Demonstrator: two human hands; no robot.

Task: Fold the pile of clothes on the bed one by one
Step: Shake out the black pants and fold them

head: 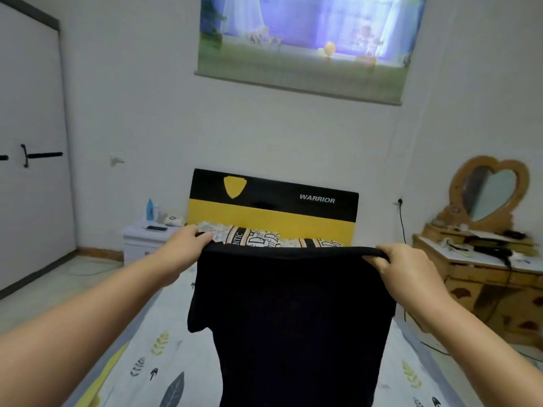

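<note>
Two bare forearms reach forward from the bottom corners of the view, over a bed [141,359] covered in a white sheet printed with grey and yellow leaves. Between them hangs a black short-sleeved fabric garment [289,327], held up in the air above the mattress and spread flat, facing the person. Their left hand [188,245] pinches one top corner, fingers curled round the edge; their right hand [404,267] grips the other top corner the same way, so the upper hem is stretched taut between them. One short sleeve droops at the left side.

Beyond the garment, near a black and yellow headboard [273,201] marked WARRIOR, lies a patterned beige and black pillow [264,237]. A white nightstand [144,239] stands left of the bed, and a wooden dressing table [482,277] with a heart-shaped mirror stands right.

No folded clothes and no pile are visible, so progress is hard to judge. This garment seems only shaken out, with every fold yet to come.
</note>
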